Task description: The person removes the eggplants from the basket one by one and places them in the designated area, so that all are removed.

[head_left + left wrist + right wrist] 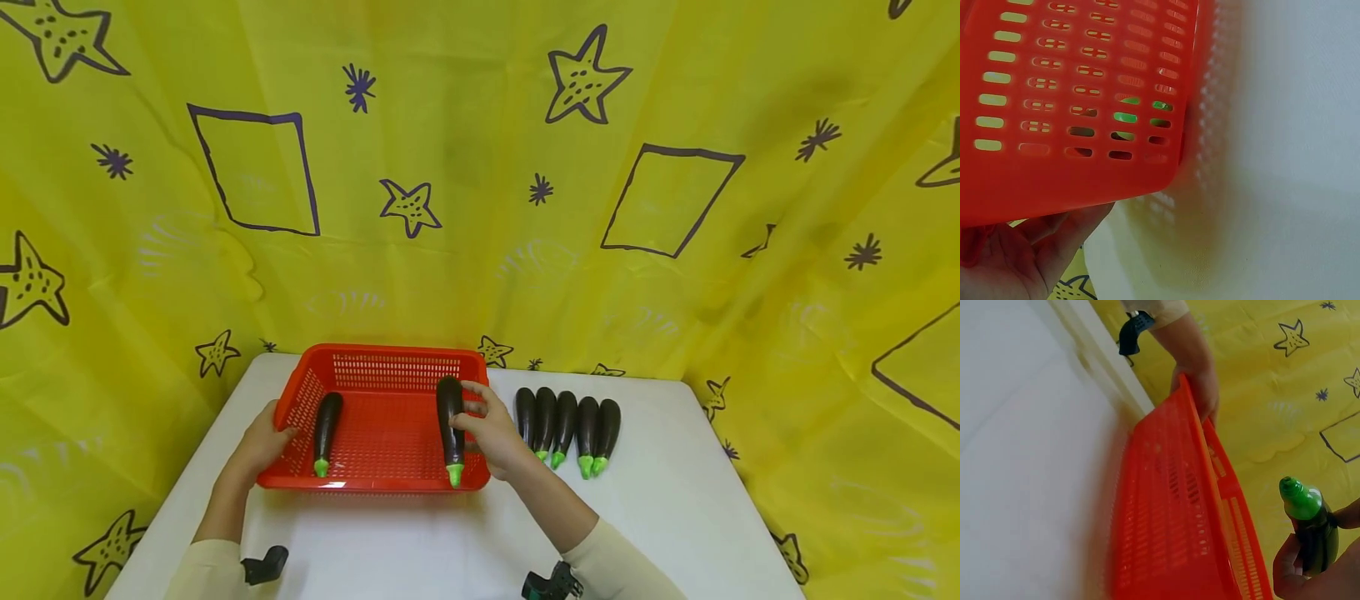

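My right hand (491, 429) grips a dark eggplant (451, 421) with a green stem, held upright over the right end of a red plastic basket (390, 482). In the right wrist view the green cap of this eggplant (1302, 499) points up between thumb and fingers. The left hand (262, 439) holds the basket's left rim, and in the left wrist view its fingers (1079, 240) curl under the rim. Another eggplant (327, 429) lies inside the basket near its left wall.
Several eggplants (566, 425) lie side by side on the white table (675, 500), right of the basket. A yellow curtain (465, 283) with drawn stars hangs behind the table and along its sides. Dark wrist-worn devices (552, 581) show at both sleeves.
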`<state>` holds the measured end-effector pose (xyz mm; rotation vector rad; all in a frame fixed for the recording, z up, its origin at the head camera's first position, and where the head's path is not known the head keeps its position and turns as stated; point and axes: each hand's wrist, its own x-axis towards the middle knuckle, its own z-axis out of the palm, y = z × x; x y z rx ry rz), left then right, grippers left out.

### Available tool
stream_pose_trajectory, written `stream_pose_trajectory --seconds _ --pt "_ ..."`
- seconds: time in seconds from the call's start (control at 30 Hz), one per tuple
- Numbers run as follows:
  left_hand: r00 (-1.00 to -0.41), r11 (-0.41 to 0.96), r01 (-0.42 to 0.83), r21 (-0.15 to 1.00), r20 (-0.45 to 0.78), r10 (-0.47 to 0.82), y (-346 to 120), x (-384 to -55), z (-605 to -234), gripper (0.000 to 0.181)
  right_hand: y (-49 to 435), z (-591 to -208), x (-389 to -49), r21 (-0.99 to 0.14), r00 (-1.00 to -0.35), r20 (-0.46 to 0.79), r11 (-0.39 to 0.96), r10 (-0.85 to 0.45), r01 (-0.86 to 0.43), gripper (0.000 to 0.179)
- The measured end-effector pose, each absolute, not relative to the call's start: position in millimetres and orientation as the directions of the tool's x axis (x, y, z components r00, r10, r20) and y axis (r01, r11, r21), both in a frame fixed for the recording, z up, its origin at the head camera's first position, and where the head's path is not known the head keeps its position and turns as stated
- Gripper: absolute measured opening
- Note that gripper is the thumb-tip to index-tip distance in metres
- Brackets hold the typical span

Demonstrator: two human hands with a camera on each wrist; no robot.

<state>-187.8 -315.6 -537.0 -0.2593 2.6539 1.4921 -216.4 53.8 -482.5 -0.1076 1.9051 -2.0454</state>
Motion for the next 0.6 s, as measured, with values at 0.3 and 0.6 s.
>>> stream_pose_trajectory --seconds 0.3,0.6 --pt "-0.98 0.508 -0.2 0.838 -0.167 -0.111 -316.8 -189.7 -538.8 0.05 89.8 -485.6 -217.4 -0.985 -0.956 -0.145 -0.05 -0.255 0.162 0.068" --pt "-0.98 0.504 -0.201 0.84 -0.168 -0.11 -315.5 -187.2 -542.3 0.047 130.6 -494.7 -215.8 -0.99 -0.974 -0.132 -0.029 -0.182 0.14 0.068"
